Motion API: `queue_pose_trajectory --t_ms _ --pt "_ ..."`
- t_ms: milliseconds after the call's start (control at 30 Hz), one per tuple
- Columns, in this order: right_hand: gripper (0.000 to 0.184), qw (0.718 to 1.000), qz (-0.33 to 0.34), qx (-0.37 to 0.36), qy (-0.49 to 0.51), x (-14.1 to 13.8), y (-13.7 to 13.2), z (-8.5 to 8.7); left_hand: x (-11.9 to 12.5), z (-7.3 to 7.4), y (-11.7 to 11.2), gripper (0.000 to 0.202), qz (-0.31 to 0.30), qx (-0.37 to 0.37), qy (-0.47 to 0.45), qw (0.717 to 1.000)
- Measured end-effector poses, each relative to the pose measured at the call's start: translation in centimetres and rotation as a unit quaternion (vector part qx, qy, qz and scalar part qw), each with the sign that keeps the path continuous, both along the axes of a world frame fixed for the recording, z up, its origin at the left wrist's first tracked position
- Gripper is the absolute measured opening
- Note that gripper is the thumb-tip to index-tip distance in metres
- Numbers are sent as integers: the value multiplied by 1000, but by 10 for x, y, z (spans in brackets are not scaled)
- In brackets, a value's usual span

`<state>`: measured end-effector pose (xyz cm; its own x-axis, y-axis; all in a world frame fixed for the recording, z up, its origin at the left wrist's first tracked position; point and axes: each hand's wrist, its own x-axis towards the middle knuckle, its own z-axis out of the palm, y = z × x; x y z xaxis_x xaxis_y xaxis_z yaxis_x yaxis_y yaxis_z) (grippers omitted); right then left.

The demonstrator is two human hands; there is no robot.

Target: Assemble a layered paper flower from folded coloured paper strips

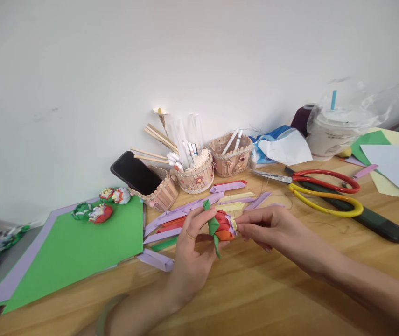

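Observation:
My left hand (pixel 191 252) is closed around a small folded paper flower (pixel 223 225) with red, orange and purple layers and green leaves. A ring shows on one finger. My right hand (pixel 268 227) comes in from the right and pinches the flower's right end with its fingertips. Both hands hover just above the wooden table (pixel 255 289). Right behind them lie several folded paper strips (pixel 185 212) in purple, yellow, red and green.
A green sheet (pixel 76 247) on purple paper lies left, with finished paper flowers (pixel 99 210) on it. Behind stand popsicle-stick baskets (pixel 195 175) holding pens and sticks, and a black phone (pixel 134 173). Two pairs of scissors (pixel 325 189), a lidded drink cup (pixel 335 130) and coloured papers (pixel 391 163) lie right.

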<state>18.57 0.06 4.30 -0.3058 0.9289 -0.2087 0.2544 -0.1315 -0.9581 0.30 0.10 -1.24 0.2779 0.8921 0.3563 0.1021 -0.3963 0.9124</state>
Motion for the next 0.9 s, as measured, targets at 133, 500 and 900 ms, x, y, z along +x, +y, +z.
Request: queue_pose_trajectory --t_ms 133,500,900 --pt "23 999 -26 3 -20 -1 0 0 0 0 -1 50 -5 0 6 1000" --pt "11 997 -60 -45 14 -3 3 -6 -2 -1 -2 46 10 24 36 999" --pt "22 996 -72 -45 -5 -7 2 -5 2 2 0 48 0 -22 -3 1000"
